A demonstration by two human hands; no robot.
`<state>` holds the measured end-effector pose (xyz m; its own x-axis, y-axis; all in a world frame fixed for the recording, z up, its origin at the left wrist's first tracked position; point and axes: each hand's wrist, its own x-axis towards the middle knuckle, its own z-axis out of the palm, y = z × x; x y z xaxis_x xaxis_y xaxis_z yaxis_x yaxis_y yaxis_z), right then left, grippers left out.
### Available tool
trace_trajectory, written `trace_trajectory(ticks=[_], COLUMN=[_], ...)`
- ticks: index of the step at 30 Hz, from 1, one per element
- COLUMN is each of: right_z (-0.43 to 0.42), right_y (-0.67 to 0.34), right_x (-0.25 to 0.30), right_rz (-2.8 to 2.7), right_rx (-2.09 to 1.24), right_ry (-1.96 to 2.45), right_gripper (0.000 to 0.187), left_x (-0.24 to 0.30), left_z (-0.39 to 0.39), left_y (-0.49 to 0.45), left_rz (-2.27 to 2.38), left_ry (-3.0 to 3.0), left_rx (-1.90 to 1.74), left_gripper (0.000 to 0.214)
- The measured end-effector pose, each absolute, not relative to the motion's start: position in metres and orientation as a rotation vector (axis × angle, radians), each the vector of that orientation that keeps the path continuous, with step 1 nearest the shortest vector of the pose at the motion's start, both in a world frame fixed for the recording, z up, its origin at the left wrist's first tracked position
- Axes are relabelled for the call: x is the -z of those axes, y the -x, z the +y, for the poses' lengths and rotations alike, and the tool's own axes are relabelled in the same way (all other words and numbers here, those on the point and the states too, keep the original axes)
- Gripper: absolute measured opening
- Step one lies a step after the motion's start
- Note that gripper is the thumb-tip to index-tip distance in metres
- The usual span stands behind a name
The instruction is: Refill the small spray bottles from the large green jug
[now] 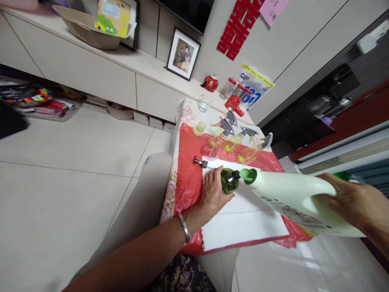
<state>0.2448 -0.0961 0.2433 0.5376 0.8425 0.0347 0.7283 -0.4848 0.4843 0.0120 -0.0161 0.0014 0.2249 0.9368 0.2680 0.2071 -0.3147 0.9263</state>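
Observation:
My left hand [212, 188] is wrapped round a dark green bottle [229, 181] whose neck points right. A large pale green jug [291, 186] is tipped on its side, its handle gripped by my right hand [346, 198]. The jug's green spout [248, 175] sits right at the bottle's mouth; whether liquid is flowing I cannot make out. Just left of the bottle lies a black pump head [200, 162]. Under both is a white cloth [243, 227] on a red plastic sheet [188, 178].
Several clear spray bottles [214, 146] stand behind the green bottle, with a pale yellow cap [199, 128] and a glass cup [203, 103] farther back. A red teapot [210, 82] and a framed photo [183, 53] stand on the cabinet ledge.

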Motion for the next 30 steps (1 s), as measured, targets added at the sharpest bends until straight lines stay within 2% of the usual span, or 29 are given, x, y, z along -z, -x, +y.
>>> trace_trajectory(ticks=[21,30], right_z=[-0.0961,-0.0952], right_y=[-0.2471,-0.2471], right_x=[-0.2432,-0.2399], right_rz=[1.248,1.31], right_rx=[-0.35,-0.398], right_ry=[-2.361,-2.351], right_gripper=[0.058,0.052], left_x=[-0.0002,0.0015], left_z=[-0.0161,-0.0158], left_y=[-0.0126,-0.0131], left_rz=[1.079,1.061], left_ry=[-1.707,-1.698], left_rx=[-1.147,-1.176], left_gripper=[0.099,0.1])
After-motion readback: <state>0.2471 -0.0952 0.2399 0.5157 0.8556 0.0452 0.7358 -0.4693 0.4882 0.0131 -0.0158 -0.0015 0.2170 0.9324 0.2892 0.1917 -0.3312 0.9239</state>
